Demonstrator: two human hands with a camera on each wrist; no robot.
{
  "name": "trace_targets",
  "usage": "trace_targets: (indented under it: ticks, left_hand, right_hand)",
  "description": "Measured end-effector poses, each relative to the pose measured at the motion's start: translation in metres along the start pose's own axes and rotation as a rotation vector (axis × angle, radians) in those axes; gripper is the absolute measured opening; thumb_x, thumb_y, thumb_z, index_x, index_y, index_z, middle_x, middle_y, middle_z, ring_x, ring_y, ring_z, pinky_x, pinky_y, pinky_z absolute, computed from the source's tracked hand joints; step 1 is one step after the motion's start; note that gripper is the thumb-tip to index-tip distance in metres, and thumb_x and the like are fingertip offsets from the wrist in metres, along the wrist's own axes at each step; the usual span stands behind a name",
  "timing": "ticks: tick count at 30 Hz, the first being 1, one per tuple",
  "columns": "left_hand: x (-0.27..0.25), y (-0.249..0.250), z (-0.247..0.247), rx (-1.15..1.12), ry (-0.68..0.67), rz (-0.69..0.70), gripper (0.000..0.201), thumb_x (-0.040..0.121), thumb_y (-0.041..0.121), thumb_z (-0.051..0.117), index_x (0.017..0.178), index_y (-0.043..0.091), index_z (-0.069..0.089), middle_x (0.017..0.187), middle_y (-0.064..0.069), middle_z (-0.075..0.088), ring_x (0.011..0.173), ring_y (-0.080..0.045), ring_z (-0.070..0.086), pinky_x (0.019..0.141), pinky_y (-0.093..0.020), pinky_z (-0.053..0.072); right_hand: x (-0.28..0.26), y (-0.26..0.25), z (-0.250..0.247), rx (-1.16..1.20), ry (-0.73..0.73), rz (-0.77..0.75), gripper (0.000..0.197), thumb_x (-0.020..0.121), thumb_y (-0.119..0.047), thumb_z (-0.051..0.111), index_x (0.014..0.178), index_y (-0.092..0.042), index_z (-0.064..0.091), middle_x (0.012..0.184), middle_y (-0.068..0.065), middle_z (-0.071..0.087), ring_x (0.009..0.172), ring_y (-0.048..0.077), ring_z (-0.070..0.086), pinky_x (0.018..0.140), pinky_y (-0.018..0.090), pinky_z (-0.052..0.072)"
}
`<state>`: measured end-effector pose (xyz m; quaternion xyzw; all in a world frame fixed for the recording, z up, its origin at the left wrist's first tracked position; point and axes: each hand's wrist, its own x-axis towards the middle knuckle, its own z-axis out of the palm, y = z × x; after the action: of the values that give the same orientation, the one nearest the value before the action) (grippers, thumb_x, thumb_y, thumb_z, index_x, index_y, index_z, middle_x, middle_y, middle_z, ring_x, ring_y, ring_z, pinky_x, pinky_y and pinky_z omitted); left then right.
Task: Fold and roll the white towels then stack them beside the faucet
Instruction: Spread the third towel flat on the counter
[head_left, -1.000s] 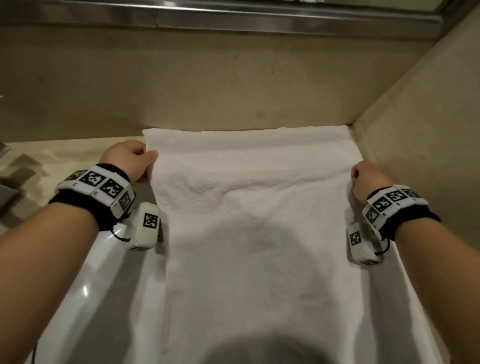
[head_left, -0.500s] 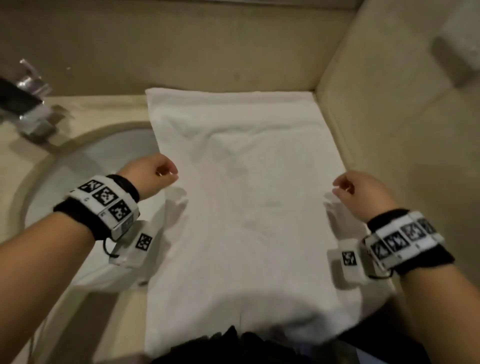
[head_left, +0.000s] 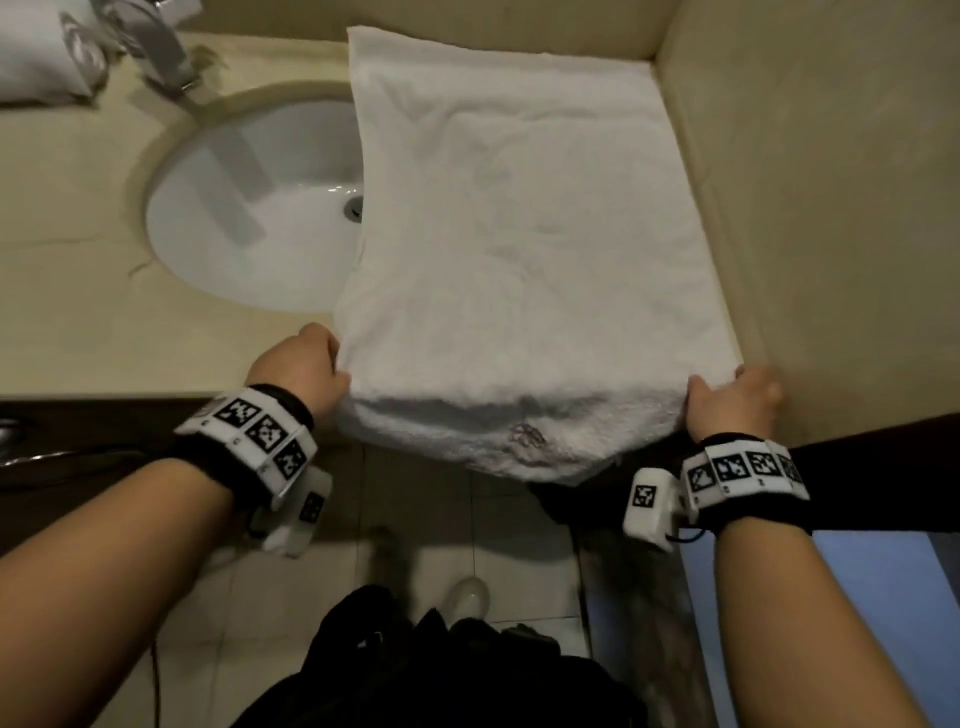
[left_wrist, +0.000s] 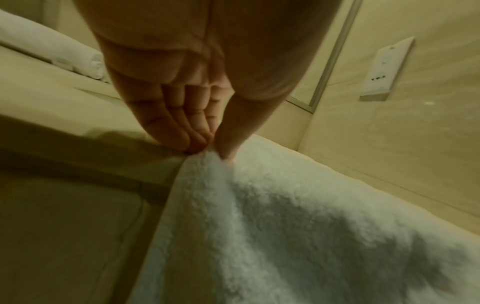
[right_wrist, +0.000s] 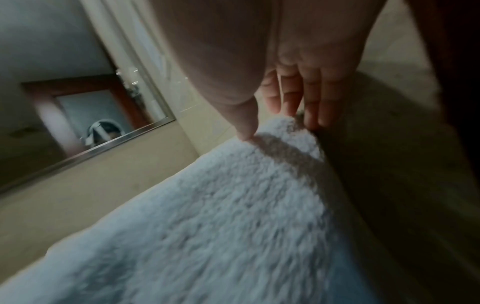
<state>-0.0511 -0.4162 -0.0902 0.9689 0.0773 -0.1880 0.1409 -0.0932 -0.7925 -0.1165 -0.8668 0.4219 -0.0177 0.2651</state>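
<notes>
A white towel lies flat on the counter right of the sink, and its near end hangs over the front edge. My left hand pinches the towel's left edge at the counter front. In the left wrist view, thumb and fingers of that left hand meet on the towel. My right hand holds the right edge by the side wall. In the right wrist view the right hand has its thumb on top of the towel and its fingers at the edge.
The faucet stands behind the sink, with a rolled white towel to its left. A beige wall bounds the counter on the right. A mirror hangs above. Floor tiles lie below the counter.
Both hands have slid back along the towel's side edges from the far end to the counter's front edge. The head view has tilted down.
</notes>
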Motion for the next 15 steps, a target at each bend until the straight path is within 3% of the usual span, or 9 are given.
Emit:
trace_targets:
  ticks: [2, 6, 8, 10, 11, 13, 15]
  left_hand:
    - [-0.001, 0.001, -0.001, 0.024, -0.026, 0.009, 0.019, 0.085, 0.020, 0.053, 0.099, 0.007, 0.052, 0.102, -0.017, 0.060, 0.090, -0.032, 0.055, 0.074, -0.033, 0.039]
    - [0.003, -0.006, -0.010, -0.161, -0.006, 0.031, 0.018, 0.086, 0.022, 0.055, 0.094, 0.005, 0.054, 0.089, -0.012, 0.053, 0.081, -0.025, 0.047, 0.071, -0.030, 0.032]
    - [0.004, -0.010, -0.013, -0.254, -0.027, 0.032, 0.017, 0.087, 0.022, 0.056, 0.089, 0.005, 0.053, 0.085, -0.012, 0.055, 0.077, -0.025, 0.050, 0.066, -0.029, 0.036]
    - [0.003, -0.013, -0.016, -0.366, -0.089, -0.007, 0.016, 0.087, 0.020, 0.058, 0.080, 0.007, 0.051, 0.074, -0.010, 0.056, 0.064, -0.023, 0.052, 0.049, -0.026, 0.044]
    - [0.003, -0.016, -0.016, -0.403, -0.121, -0.032, 0.018, 0.087, 0.018, 0.059, 0.075, 0.008, 0.051, 0.069, -0.008, 0.056, 0.058, -0.020, 0.052, 0.041, -0.023, 0.045]
    - [0.002, -0.021, -0.017, -0.437, -0.166, -0.067, 0.020, 0.087, 0.016, 0.060, 0.069, 0.010, 0.051, 0.062, -0.009, 0.054, 0.053, -0.020, 0.050, 0.035, -0.020, 0.045]
    - [0.001, -0.027, -0.018, -0.487, -0.199, -0.100, 0.018, 0.086, 0.014, 0.061, 0.070, 0.009, 0.054, 0.058, -0.010, 0.050, 0.049, -0.022, 0.047, 0.032, -0.017, 0.043]
  right_hand:
    - [-0.006, 0.008, 0.005, 0.132, -0.021, 0.084, 0.058, 0.087, -0.025, 0.058, 0.134, -0.006, 0.031, 0.144, 0.019, 0.027, 0.127, 0.038, 0.037, 0.105, 0.041, 0.032]
    - [-0.006, 0.012, 0.009, 0.409, -0.002, 0.170, 0.050, 0.088, -0.019, 0.057, 0.128, -0.006, 0.031, 0.131, 0.020, 0.046, 0.114, 0.033, 0.052, 0.095, 0.033, 0.039]
    - [-0.004, 0.012, 0.007, 0.483, -0.021, 0.188, 0.046, 0.087, -0.018, 0.056, 0.127, -0.003, 0.039, 0.125, 0.016, 0.053, 0.112, 0.029, 0.055, 0.089, 0.031, 0.040]
    - [-0.001, 0.013, 0.006, 0.590, -0.137, 0.234, 0.040, 0.088, -0.018, 0.053, 0.124, -0.001, 0.050, 0.112, 0.007, 0.058, 0.104, 0.028, 0.057, 0.079, 0.030, 0.041]
    - [0.000, 0.014, 0.003, 0.680, -0.213, 0.280, 0.040, 0.089, -0.018, 0.052, 0.125, 0.000, 0.051, 0.110, 0.007, 0.059, 0.101, 0.027, 0.058, 0.080, 0.031, 0.043]
    - [0.000, 0.018, -0.004, 0.854, -0.326, 0.359, 0.044, 0.086, -0.020, 0.055, 0.127, -0.003, 0.051, 0.120, 0.010, 0.060, 0.108, 0.029, 0.058, 0.094, 0.040, 0.046]
    - [0.002, 0.019, -0.011, 0.841, -0.337, 0.357, 0.049, 0.080, -0.028, 0.059, 0.125, -0.009, 0.053, 0.127, 0.011, 0.057, 0.117, 0.031, 0.053, 0.103, 0.048, 0.041]
